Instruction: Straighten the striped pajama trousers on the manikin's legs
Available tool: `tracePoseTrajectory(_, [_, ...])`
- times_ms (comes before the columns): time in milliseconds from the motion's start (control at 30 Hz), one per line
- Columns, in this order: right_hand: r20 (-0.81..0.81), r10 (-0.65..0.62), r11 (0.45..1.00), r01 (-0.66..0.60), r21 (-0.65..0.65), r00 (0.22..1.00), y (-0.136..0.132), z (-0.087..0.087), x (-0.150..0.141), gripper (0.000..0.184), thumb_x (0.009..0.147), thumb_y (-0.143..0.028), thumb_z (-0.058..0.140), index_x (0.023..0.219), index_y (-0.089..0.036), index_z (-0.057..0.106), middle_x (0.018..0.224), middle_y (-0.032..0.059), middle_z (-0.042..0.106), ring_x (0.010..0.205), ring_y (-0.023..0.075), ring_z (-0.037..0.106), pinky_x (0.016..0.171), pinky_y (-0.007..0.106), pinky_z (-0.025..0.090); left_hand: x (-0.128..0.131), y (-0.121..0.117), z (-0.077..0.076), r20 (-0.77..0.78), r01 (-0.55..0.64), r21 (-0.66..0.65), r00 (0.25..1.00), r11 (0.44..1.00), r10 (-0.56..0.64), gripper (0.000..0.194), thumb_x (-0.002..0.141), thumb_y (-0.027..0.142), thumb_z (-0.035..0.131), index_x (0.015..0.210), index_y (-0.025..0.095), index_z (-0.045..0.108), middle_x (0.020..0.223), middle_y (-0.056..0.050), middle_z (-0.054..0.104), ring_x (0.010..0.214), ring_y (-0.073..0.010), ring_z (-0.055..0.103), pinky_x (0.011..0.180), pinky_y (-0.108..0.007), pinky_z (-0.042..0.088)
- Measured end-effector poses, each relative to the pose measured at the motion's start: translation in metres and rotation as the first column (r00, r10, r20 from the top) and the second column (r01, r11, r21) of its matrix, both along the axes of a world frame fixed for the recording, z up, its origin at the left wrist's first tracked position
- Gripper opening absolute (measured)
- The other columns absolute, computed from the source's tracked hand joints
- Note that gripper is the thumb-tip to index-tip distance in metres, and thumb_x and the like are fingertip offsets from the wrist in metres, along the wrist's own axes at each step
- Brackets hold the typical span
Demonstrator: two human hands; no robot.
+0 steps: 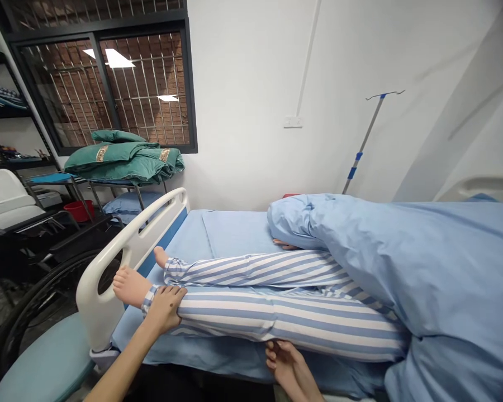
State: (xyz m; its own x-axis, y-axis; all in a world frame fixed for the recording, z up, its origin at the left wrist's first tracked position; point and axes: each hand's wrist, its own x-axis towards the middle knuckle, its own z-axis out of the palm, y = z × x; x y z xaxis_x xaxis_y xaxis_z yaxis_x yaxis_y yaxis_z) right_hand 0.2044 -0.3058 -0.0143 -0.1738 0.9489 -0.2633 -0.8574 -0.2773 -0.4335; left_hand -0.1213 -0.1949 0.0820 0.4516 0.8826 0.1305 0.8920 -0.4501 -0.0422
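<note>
At 7 o'clock the left hand [163, 310] lies on the ankle of a manikin's leg [276, 318] in striped pyjama trousers [331, 329], with fingers closed around it. At 6 o'clock the right hand [287, 365] is under the calf, fingers little open and touching it. At 9 o'clock is the white bed footboard [109, 273]. A blue blanket [423, 268] covers the body at 3 o'clock, and far at 1 o'clock stands an IV pole [362, 142].

My left hand [163, 309] rests palm down, its fingers [170, 292] curved and close together, the bare forearm [121, 363] angling in from the lower left of the view. My right hand [285, 364] sits well apart, lower and to the right of those fingers, palm turned upward, its wrist [308, 389] at the bottom edge.
</note>
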Motion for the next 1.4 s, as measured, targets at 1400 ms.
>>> tracePoseTrajectory(1400, [0.069,0.035,0.997,-0.039,0.060,0.997,-0.006,0.045,0.008,0.012,0.062,-0.028,0.068,0.069,-0.019,0.064,0.086,0.0075,0.066,0.061,0.0121,0.051,0.052,0.023,0.031,0.009,0.007,-0.008,0.163,0.031,0.051,0.986,0.998,-0.039,0.053,0.055,0.016,0.051,0.108,0.022,0.050,0.103,-0.006,0.057,0.098,-0.0241,0.047,0.087,-0.035,0.030])
